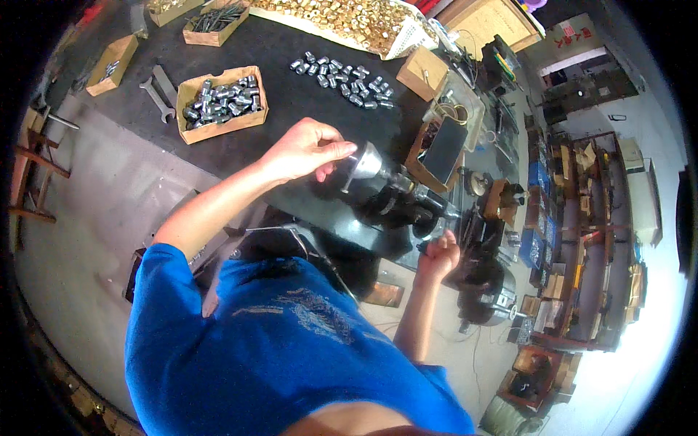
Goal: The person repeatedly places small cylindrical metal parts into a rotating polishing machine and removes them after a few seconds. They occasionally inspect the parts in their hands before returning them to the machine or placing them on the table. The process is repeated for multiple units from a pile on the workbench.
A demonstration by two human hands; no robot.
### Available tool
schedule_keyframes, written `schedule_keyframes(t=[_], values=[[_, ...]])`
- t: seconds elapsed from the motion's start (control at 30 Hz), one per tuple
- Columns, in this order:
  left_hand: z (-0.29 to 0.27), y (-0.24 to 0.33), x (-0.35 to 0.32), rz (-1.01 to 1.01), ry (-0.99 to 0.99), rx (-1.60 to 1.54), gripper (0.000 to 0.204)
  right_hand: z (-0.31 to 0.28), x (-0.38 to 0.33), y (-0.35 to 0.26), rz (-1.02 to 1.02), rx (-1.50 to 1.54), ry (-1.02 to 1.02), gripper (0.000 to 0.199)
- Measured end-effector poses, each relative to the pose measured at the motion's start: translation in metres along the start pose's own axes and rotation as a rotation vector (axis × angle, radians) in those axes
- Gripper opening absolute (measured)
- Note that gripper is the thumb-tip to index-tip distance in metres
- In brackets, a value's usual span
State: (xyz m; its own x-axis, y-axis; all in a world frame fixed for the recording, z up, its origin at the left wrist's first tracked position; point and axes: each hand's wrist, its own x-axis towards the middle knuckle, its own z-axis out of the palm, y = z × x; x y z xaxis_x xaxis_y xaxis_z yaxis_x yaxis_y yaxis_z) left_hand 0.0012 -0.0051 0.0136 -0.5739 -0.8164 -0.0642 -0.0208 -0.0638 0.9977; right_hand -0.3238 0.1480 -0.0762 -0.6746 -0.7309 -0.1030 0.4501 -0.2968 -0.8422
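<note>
My left hand (309,151) is pinched closed at the front end of a silver cone-shaped chuck (368,161) on a small bench machine. Whatever sits between its fingertips is too small to make out. A thin metal rod (350,176) sticks out from the chuck beside those fingers. Behind the chuck, the machine's dark shaft and body (400,196) run toward the right. My right hand (440,256) is curled closed by the machine's right end, close to a bright metal part (425,229). What it grips is hidden.
On the dark bench, a cardboard tray (222,123) holds cylindrical metal fittings, with more loose fittings (342,78) beyond. Two wrenches (158,98) lie left of it. Brass parts (342,22) fill a white sheet at the back. An electric motor (487,294) stands at right, before shelves (582,240).
</note>
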Motion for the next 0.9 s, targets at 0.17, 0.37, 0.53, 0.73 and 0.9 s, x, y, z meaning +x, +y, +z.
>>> schedule_keyframes(t=[0.17,0.37,0.53,0.73,0.9], values=[[-0.003,-0.005,0.003,0.083,-0.045,-0.154,0.023,0.013,-0.014,-0.014,-0.035,-0.032,-0.036,0.023],[0.003,-0.009,-0.003,0.133,0.018,-0.142,0.028,0.015,-0.003,-0.007,0.027,0.0,0.046,0.019],[0.008,-0.007,-0.004,0.034,0.121,-0.009,0.04,0.019,0.003,0.005,-0.017,-0.116,0.161,0.02],[0.003,-0.005,0.0,0.144,0.013,-0.087,0.02,0.009,-0.009,-0.005,-0.088,-0.109,-0.016,0.021],[0.003,-0.005,-0.001,0.155,-0.044,-0.158,0.019,0.019,-0.02,-0.027,-0.12,-0.039,-0.107,0.022]])
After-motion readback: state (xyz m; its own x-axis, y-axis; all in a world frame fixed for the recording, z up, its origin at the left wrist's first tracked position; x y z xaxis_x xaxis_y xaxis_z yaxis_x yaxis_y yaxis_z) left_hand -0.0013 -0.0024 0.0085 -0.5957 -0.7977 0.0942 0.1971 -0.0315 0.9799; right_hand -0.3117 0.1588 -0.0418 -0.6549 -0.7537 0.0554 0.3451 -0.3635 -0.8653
